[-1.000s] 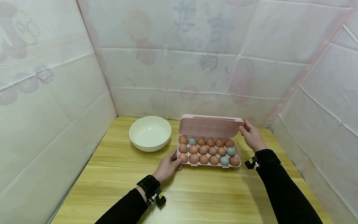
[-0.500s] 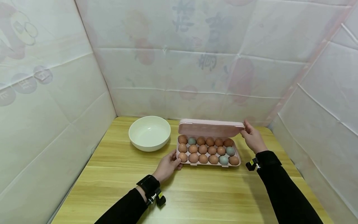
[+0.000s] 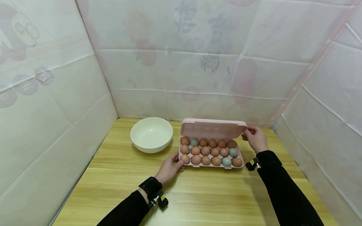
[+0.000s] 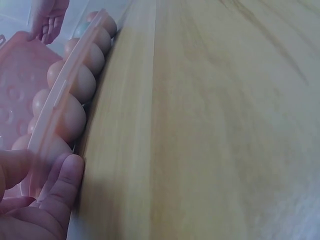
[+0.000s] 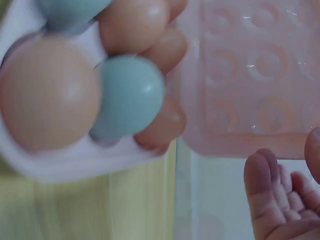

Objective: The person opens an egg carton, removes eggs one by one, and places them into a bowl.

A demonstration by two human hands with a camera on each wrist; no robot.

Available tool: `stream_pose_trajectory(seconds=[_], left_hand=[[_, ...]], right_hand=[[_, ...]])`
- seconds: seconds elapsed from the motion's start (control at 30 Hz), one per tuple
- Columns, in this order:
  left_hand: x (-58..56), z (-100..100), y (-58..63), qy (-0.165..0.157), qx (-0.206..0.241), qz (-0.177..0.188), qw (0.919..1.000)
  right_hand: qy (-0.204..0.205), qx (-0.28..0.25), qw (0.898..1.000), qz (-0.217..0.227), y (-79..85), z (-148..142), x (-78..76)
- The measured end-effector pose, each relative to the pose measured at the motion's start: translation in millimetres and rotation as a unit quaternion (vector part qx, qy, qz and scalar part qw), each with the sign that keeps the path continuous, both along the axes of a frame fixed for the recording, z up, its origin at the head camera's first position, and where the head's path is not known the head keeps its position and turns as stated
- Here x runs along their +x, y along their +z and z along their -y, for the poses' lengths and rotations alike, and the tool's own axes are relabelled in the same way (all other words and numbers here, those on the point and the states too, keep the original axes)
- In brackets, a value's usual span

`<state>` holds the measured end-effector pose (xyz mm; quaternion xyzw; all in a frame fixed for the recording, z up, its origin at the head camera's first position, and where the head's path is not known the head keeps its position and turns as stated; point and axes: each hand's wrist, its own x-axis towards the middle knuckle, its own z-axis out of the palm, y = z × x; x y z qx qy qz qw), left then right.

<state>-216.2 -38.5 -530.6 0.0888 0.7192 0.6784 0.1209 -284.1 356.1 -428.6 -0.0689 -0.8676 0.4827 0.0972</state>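
Observation:
A pink egg box [image 3: 211, 167] sits on the table, filled with brown eggs [image 3: 205, 151] and a few pale blue-green eggs [image 3: 226, 162]. Its lid [image 3: 213, 129] is raised at the back, tilted over the rear row. My left hand [image 3: 168, 168] grips the box's front left corner; in the left wrist view, thumb and fingers [image 4: 60, 192] lie either side of the rim. With thumb and fingertips, my right hand [image 3: 256, 139] pinches the lid's right edge. The right wrist view shows round hollows inside the lid [image 5: 267, 65], and the index finger [image 5: 257, 172] at its edge.
A cream bowl [image 3: 151, 135] stands left of the egg box, near the back of the wooden table [image 3: 198, 197]. White printed sheeting [image 3: 169, 72] rises behind and along both sides.
Over the second the lid has tipped forward and down, then risen slightly in the last half second. My right hand's fingers have curled in more; the left hand keeps its place.

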Motion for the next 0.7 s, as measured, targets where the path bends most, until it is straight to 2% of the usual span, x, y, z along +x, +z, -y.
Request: stream_pose_trajectory(seconds=[0.1, 0.23, 0.43, 0.5, 0.7], left_hand=[[0.3, 0, 1.5, 0.002, -0.003, -0.001, 1.0], [0.4, -1, 3.4, 0.002, -0.002, -0.004, 1.0], [0.8, -3, 4.3, 0.008, -0.001, 0.001, 1.0], [0.8, -3, 4.4, 0.009, -0.001, 0.004, 1.0], [0.5, -3, 2.9, 0.011, 0.004, 0.007, 0.9999]], right_hand=[[0.002, -0.051, 0.999, -0.002, -1.6, 3, -5.9], [0.017, -0.089, 0.996, 0.0, -4.6, 5, -13.9], [0.085, -0.084, 0.991, 0.056, -6.3, 5, -21.1], [0.114, -0.086, 0.987, 0.07, -6.2, 5, -22.2], [0.165, -0.079, 0.977, 0.113, -6.9, 4, -26.8]])
